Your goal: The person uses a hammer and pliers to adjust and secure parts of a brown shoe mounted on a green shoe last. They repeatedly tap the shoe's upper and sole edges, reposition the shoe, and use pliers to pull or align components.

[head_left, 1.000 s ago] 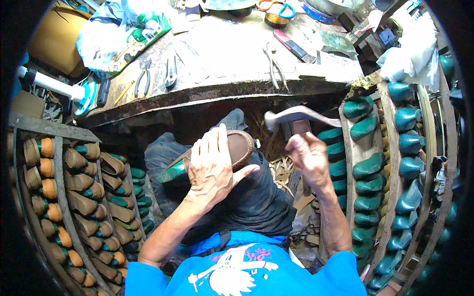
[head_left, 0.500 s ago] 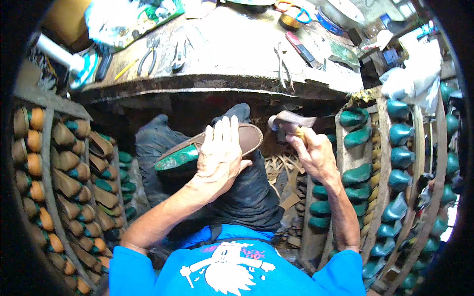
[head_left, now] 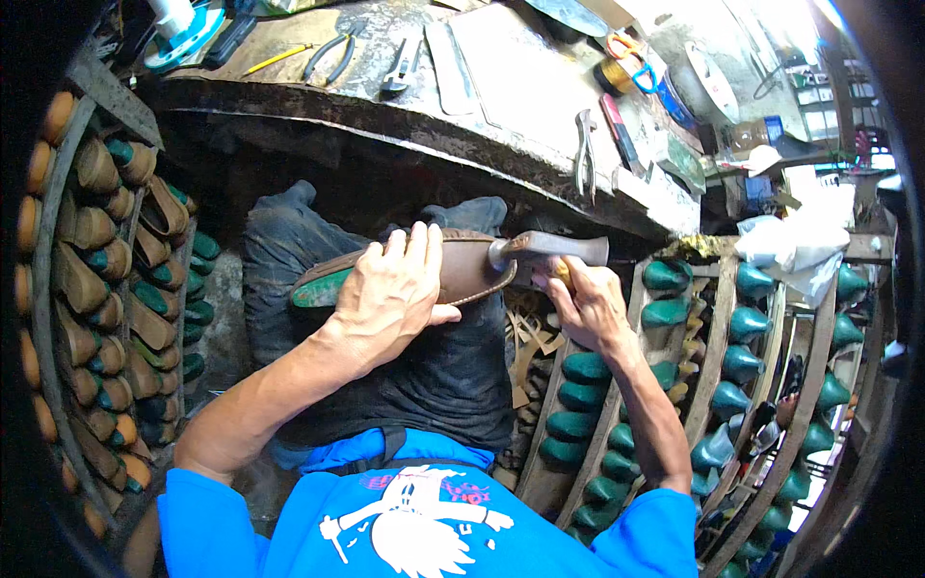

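A brown shoe [head_left: 472,265] with stitching along its edge and a green last showing at its left end lies across my lap, over dark trousers. My left hand [head_left: 390,294] presses down on it, with fingers stretched over its upper and the thumb pointing right. My right hand [head_left: 593,306] is closed round the handle of a hammer [head_left: 568,249]. The round face of the hammer head meets the shoe's right end, or is just above it; I cannot tell which. Most of the handle is hidden in my fist.
Beyond my knees stands a worn workbench [head_left: 540,111] with pliers [head_left: 331,60], pincers [head_left: 585,154], a red utility knife [head_left: 620,133] and a yellow pencil [head_left: 277,60]. Racks of brown shoes [head_left: 96,260] flank me on the left, green shoe lasts [head_left: 578,395] on the right. Scraps litter the floor.
The hammer has come down and left, from beside the shoe to its right end. The whole view has shifted and tilted. My left hand keeps its place on the shoe.
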{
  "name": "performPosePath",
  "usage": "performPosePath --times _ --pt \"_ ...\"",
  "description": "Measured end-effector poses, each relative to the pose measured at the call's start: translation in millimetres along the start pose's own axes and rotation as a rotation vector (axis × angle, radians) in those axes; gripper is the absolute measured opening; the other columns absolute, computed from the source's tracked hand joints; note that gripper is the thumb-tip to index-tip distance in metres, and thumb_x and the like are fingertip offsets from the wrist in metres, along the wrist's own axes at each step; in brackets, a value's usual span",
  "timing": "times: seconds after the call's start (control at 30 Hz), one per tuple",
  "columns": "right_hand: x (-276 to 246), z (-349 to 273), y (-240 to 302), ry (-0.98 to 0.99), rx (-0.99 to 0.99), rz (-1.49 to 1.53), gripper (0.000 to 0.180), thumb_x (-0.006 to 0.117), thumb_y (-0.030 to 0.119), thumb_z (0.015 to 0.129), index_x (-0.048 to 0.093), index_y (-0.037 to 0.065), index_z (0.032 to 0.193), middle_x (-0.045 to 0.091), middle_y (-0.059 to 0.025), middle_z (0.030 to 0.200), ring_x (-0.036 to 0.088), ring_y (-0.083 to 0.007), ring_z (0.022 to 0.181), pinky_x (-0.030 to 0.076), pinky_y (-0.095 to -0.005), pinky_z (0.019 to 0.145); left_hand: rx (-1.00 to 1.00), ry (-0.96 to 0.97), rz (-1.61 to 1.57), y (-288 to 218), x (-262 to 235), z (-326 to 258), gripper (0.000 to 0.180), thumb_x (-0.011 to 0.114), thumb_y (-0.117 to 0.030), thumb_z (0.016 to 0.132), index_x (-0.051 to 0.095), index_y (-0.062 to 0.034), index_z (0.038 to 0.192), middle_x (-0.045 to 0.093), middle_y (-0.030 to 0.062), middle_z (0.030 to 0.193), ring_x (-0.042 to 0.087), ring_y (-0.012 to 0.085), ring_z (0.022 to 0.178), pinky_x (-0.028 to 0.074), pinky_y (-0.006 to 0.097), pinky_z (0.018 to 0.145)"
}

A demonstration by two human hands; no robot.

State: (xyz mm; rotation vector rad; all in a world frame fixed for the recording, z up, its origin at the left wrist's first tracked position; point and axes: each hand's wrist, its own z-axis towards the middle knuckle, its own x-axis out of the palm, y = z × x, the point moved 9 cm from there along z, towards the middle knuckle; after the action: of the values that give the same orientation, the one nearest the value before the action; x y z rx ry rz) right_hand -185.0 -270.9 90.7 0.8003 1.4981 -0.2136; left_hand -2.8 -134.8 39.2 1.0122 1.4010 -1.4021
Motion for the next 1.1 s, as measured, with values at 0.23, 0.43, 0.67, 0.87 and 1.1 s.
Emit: performPosePath --times 0.23,0.43,0.67,0.87,1.1 --pt "-21.7 -6.5 27.7 -0.115 -0.227 0.313 0.022 0.08 0.02 0.1 0.085 0.011 0.12 0.078 -0.0161 0.093 0.075 -0.0369 0.074 0.061 -0.0461 0.07 0.049 0.015 0.006 0.3 -2.1 4.0 0.108 0.086 -0.068 0.084 0.058 0.0129 0.151 0.071 0.0231 0.14 0.071 0.0329 0.118 0.06 0.043 0.098" --pt "-14.6 1.1 -0.6 -0.127 -0.167 0.269 0.02 0.077 0.022 0.103 0.086 0.015 0.12 0.078 -0.0144 0.091 0.077 -0.0374 0.079 0.061 -0.0495 0.071 0.095 -0.05 0.022 2.5 0.0 -2.4 0.104 0.085 -0.067 0.085 0.06 0.0122 0.148 0.07 0.0221 0.138 0.071 0.0322 0.116 0.06 0.043 0.095" --pt "1.8 13.5 -15.4 0.003 -0.108 0.116 0.034 0.072 0.03 0.108 0.074 0.008 0.135 0.072 -0.0189 0.079 0.074 -0.0422 0.072 0.059 -0.0511 0.068 0.218 0.212 -0.098 13.9 -21.4 30.7 0.097 0.086 -0.071 0.087 0.068 0.0083 0.14 0.071 0.0204 0.13 0.076 0.0347 0.108 0.064 0.045 0.091" --pt "-47.1 -5.9 -23.8 -0.25 -0.078 0.5 0.022 0.072 0.016 0.109 0.077 0.0 0.124 0.069 -0.0036 0.08 0.06 -0.0119 0.068 0.05 -0.031 0.066 0.218 0.155 -0.546 57.0 -46.4 56.1 0.055 0.076 -0.058 0.102 0.088 -0.0085 0.121 0.079 0.0133 0.104 0.079 0.0387 0.098 0.064 0.05 0.087" --pt "-82.8 -21.5 3.2 -0.429 -0.263 0.858 0.017 0.078 0.016 0.108 0.083 0.0 0.11 0.079 -0.0067 0.092 0.071 -0.0173 0.079 0.055 -0.0322 0.074 -0.107 0.055 -0.597 55.5 -4.8 53.7 0.043 0.064 -0.042 0.11 0.089 -0.0091 0.097 0.083 0.0181 0.092 0.081 0.0368 0.087 0.063 0.047 0.081"
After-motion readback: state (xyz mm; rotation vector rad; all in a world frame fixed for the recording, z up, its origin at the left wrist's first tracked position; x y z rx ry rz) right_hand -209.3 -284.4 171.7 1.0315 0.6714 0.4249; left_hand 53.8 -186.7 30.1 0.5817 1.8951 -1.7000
